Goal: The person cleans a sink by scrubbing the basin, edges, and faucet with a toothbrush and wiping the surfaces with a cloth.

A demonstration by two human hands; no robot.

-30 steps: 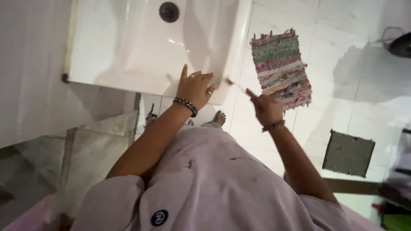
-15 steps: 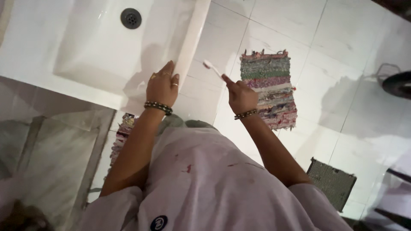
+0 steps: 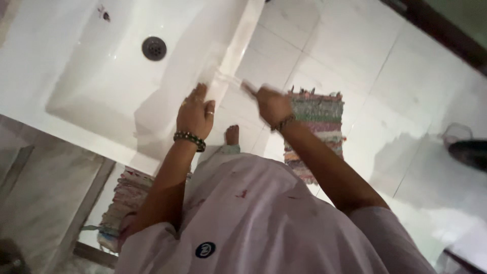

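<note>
My left hand (image 3: 195,114) rests flat on the front rim of a white sink (image 3: 101,96), fingers spread, with rings and a beaded bracelet. My right hand (image 3: 271,104) is closed around a thin white toothbrush (image 3: 231,80), which points left toward the sink's right edge and is blurred by motion. The round drain (image 3: 153,48) lies at the middle of the basin. I wear a pale pink garment with small red marks.
A striped woven mat (image 3: 314,127) lies on the white tiled floor right of the sink, another mat (image 3: 122,195) beneath it. My bare foot (image 3: 232,136) shows below the rim. A dark round object (image 3: 469,152) sits at the right edge.
The view has swung, so the sink sits lower and nearer. My right hand has moved the toothbrush left, close to the sink's edge. My left hand stays on the rim.
</note>
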